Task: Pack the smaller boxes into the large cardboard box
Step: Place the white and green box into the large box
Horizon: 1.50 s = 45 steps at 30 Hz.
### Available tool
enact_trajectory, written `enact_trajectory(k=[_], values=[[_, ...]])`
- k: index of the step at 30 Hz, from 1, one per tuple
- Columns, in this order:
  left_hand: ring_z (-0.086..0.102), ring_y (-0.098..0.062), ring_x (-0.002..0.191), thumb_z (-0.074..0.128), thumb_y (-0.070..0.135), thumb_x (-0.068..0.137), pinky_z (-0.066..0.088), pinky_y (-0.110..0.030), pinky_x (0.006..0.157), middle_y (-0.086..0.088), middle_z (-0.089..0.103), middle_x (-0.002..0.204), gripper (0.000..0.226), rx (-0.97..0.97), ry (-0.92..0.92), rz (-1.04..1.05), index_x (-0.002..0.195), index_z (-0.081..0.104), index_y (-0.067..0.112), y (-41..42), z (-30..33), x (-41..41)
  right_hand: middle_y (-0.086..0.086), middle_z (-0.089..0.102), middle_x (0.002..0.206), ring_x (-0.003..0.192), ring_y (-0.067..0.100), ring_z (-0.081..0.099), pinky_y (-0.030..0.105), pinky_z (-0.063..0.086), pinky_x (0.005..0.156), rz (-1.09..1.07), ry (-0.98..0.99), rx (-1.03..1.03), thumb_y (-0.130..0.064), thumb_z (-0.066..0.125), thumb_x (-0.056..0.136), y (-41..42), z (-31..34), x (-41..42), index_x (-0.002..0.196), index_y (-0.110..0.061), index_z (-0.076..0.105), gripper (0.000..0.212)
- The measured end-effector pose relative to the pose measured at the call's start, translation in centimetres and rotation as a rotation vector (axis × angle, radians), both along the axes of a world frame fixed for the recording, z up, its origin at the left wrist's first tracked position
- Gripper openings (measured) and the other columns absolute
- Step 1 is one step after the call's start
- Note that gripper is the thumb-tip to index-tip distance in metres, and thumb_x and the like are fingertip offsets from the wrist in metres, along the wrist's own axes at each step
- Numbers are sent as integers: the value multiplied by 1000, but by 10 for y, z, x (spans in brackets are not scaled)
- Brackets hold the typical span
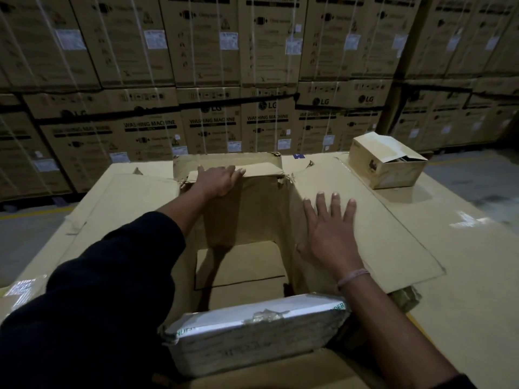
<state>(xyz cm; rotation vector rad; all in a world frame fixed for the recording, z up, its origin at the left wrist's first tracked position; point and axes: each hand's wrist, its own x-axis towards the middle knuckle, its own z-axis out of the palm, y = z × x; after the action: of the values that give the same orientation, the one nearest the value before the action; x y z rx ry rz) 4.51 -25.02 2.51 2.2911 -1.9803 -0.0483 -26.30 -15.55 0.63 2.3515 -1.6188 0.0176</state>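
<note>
Two bare hands over an open large cardboard box (241,220) at frame centre, all four flaps folded out. Nearest, bottom centre: the near flap (252,332), covered in shiny tape with green print, torn at the edges. Inside the box: bare cardboard floor with one loose flat sheet (238,265) lying on it, no smaller boxes in it. Left arm in a dark sleeve (92,290) crosses from lower left; left hand (217,178) rests palm down on the far flap (252,167), fingers (238,172) lying over its folded edge, not curled shut around anything. Right hand (331,228), thread band on the wrist, lies flat on the right flap (373,234), fingers spread wide, gripping nothing. Left flap (126,197) lies flat at mid left. Box sits on a wide cardboard surface (463,276). Upper right of that surface: one small cardboard box (387,161), top flap partly lifted, well apart from both hands and outside the big box. Farthest back, across the whole upper frame: stacked LG washing machine cartons (252,80) with white straps and labels. Grey floor (25,240) at far left and far right.
</note>
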Motion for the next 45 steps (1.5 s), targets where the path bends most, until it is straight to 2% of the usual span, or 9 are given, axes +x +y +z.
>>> enact_trajectory(k=[9, 14, 17, 22, 29, 34, 38, 43, 45], values=[[17, -39, 156, 38, 61, 104, 17, -60, 124, -13, 14, 171, 76, 155, -163, -94, 166, 5, 30, 51, 17, -7, 18, 16, 169, 156, 49, 9, 70, 7, 122, -7, -14, 66, -59, 59, 94, 8, 9, 1, 164, -16, 17, 92], [19, -36, 156, 46, 64, 100, 24, -61, 122, -10, 13, 172, 81, 241, -176, -135, 165, 5, 35, 96, 29, -14, 10, 59, 133, 128, 30, 50, 42, 45, 104, 398, -149, 85, -49, 64, 95, 31, 29, 14, 133, -14, 64, 52], [16, -36, 157, 46, 64, 100, 22, -62, 123, -11, 13, 172, 83, 239, -213, -162, 165, 4, 35, 129, 23, -12, 3, 72, 100, 95, 26, 67, 36, 53, 76, 376, -157, 518, -57, 58, 97, 55, 21, 38, 105, -20, 73, 41], [1, -33, 159, 41, 64, 102, 1, -69, 121, -10, 7, 173, 79, 182, -256, -129, 165, 4, 34, 176, 12, 8, -4, 69, 126, 109, 18, 65, 44, 47, 107, 124, 11, 967, -86, 50, 75, 71, 7, 48, 115, -31, 73, 72], [10, -29, 159, 27, 57, 108, 3, -55, 127, -10, 16, 172, 68, 19, -26, -78, 165, 17, 23, 214, 12, 51, 4, 63, 88, 82, 26, 58, 34, 40, 64, 358, -461, 195, -38, 59, 102, 87, 65, 27, 88, -18, 60, 24], [10, -32, 158, 34, 61, 104, 5, -57, 127, -12, 13, 172, 70, 55, -119, -83, 164, 24, 26, 216, 10, 44, 6, 66, 74, 71, 26, 63, 33, 41, 59, 296, -573, 103, -48, 50, 106, 137, 154, -1, 88, -13, 73, 46], [9, -32, 159, 30, 67, 102, 5, -58, 126, -14, 14, 171, 73, 46, -125, -38, 162, 29, 25, 224, 9, 33, 12, 80, 87, 79, 27, 79, 36, 61, 66, 88, -440, 843, -54, 50, 104, 167, 174, -20, 113, -17, 70, 44], [6, -31, 159, 28, 68, 102, 4, -58, 126, -13, 12, 172, 75, 38, -132, -38, 164, 22, 25, 248, 4, 16, 7, 62, 142, 133, 29, 55, 54, 33, 115, 120, -237, 439, -86, 28, 93, 195, 66, -8, 144, -31, 57, 80], [5, -30, 159, 26, 68, 102, 4, -57, 126, -12, 10, 172, 76, 24, -116, -32, 164, 20, 25, 263, 1, 8, 7, 68, 131, 129, 30, 56, 61, 15, 121, 148, -278, 284, -86, 13, 94, 201, 21, -8, 132, -31, 67, 86]])
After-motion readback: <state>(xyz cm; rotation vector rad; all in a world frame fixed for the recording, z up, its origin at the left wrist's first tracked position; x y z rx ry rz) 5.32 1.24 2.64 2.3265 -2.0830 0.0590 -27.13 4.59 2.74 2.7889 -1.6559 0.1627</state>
